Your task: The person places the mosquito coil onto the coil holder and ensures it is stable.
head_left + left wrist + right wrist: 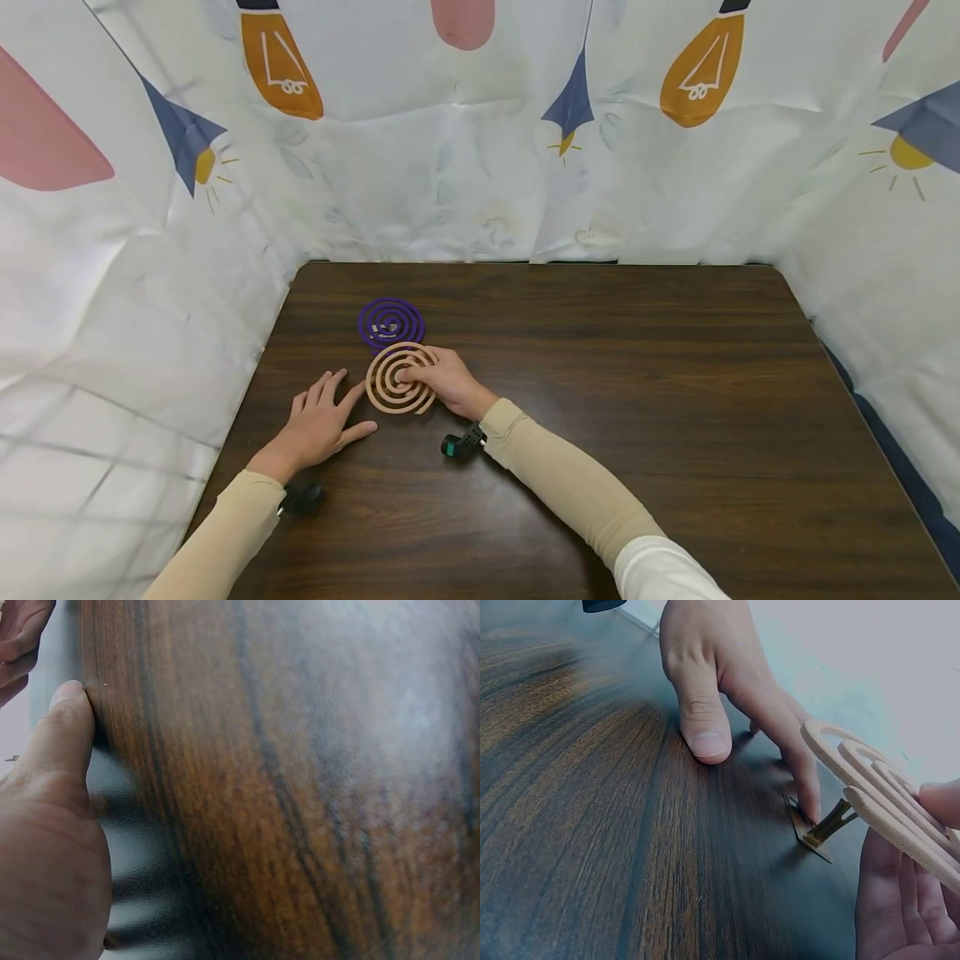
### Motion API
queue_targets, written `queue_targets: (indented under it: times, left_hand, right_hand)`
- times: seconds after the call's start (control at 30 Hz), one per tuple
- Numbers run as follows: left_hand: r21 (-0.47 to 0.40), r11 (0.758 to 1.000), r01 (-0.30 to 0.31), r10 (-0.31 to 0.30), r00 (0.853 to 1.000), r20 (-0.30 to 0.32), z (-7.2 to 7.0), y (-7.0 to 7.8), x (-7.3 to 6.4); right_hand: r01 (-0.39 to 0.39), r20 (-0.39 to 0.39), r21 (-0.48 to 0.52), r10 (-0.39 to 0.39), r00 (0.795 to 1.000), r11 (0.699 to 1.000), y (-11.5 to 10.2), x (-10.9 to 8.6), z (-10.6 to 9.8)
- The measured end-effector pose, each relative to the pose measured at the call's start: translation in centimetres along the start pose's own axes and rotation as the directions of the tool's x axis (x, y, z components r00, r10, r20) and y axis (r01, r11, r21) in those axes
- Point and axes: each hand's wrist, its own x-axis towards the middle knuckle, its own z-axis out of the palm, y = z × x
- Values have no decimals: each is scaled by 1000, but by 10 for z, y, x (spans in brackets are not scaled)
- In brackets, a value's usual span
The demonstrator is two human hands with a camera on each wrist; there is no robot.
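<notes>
In the head view my right hand [453, 387] pinches a beige mosquito coil [370, 379] between thumb and fingers. The right wrist view shows this coil tilted, its outer end right at the upright prong of a small brass-coloured metal coil stand [815, 834]. My left hand [317, 423] lies low over the table with fingers spread and straight. Its index fingertip is down at the base of that stand. Behind the beige coil a purple mosquito coil [390, 322] lies at the table's left side, with shiny metal showing through its rings. The beige coil overlaps its near edge.
The dark wood-grain table [637, 400] reaches far to the right of both hands. White curtains [480, 183] with printed bulbs and lamps hang around its back and sides. A black wrist camera [463, 442] hangs below my right wrist.
</notes>
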Motion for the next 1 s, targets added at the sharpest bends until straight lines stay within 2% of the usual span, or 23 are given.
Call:
queue_targets:
  times: [0.73, 1.0]
  left_hand:
    - [4, 1000, 8, -8, 1000, 5, -1, 1, 0]
    - [5, 1000, 18, -18, 1000, 14, 1, -1, 1]
  right_hand:
    - [-9, 36, 9, 9, 999, 1000, 3, 9, 13]
    - [-10, 17, -8, 11, 1000, 1000, 3, 10, 17]
